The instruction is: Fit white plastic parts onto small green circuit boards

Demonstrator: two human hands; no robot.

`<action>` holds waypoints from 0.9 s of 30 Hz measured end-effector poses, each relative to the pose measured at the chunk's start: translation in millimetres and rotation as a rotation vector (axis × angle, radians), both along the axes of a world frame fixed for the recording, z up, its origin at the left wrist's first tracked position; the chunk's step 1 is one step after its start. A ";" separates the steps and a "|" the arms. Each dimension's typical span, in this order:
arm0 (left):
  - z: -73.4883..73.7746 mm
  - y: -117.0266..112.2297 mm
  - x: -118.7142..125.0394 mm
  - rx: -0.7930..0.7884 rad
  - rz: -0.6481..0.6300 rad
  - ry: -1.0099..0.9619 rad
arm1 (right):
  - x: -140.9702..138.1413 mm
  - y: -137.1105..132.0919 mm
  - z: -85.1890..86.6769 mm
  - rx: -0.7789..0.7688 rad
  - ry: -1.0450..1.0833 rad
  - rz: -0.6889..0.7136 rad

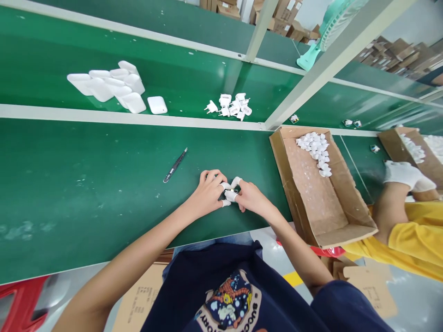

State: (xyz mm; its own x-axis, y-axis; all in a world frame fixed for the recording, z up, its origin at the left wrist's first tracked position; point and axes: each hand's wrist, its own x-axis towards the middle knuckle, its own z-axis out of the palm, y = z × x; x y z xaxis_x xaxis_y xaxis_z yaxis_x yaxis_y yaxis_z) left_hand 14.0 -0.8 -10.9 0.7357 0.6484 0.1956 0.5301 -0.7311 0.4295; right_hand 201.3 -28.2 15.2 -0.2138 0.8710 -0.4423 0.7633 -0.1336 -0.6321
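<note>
Over the green bench, my left hand and my right hand meet, with white covers on several fingertips. Pinched between them is a small electronic part, dark green with a pale top and mostly hidden by the fingers. Both hands are closed on it, low over the bench surface. To the left of my left hand lies a pair of black tweezers, apart from the hand.
A cardboard box with small white pieces stands to the right. Behind a pale rail are white square cases and white plug parts. A slanted post carries a fan. A co-worker's gloved hands are far right.
</note>
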 end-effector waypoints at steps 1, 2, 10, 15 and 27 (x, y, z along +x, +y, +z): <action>0.7 -0.3 0.1 -0.001 -0.001 0.002 | 0.9 1.1 -1.2 -0.010 0.017 -0.006; 1.3 -0.5 0.3 -0.002 -0.002 0.003 | 1.8 2.1 -2.6 -0.041 0.060 -0.007; 4.0 0.8 1.4 -0.018 0.008 0.000 | 10.7 8.4 -12.1 -0.190 0.299 -0.048; 4.2 0.9 1.2 -0.028 0.019 -0.007 | 23.6 3.9 -12.5 -0.302 0.531 -0.080; 1.4 1.0 -1.1 -0.062 0.022 0.006 | 16.1 -36.6 -35.3 0.321 -0.086 0.047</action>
